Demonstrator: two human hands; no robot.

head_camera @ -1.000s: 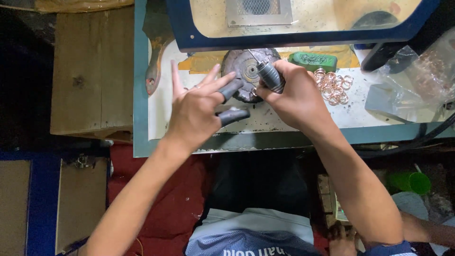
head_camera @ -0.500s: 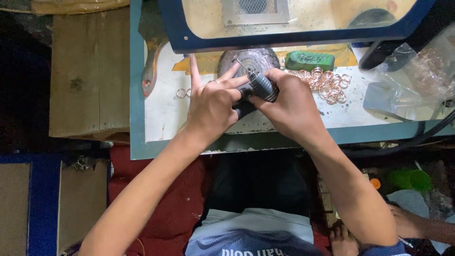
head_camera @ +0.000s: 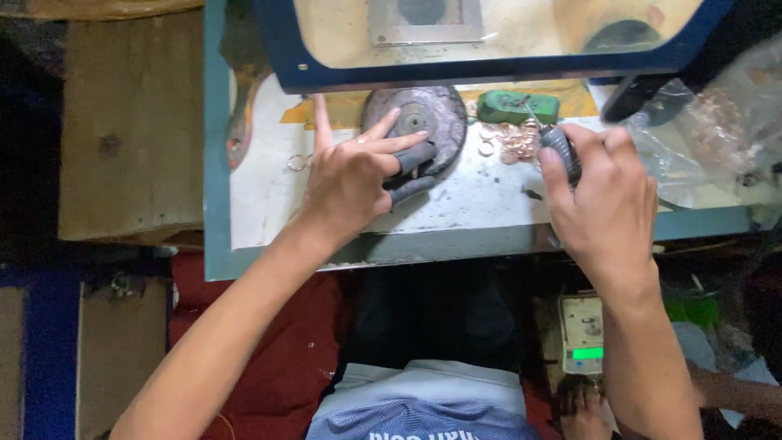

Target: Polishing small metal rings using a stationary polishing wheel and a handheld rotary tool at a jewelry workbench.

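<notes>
Head | left hand [head_camera: 352,181] fingers spread on grey disc [head_camera: 432,114] | right hand [head_camera: 607,204] fingers gripping dark-handled tool [head_camera: 560,151]

My right hand [head_camera: 607,200] hides most of the dark tool [head_camera: 562,151]. My left hand [head_camera: 350,183] covers part of the round disc [head_camera: 423,118]. The plastic bag [head_camera: 717,130] looks blurry.

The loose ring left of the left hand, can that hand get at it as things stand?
Probably yes. The ring lies on bare bench top beside the left hand, nothing between them, though two fingers wear grey sleeves.
</notes>
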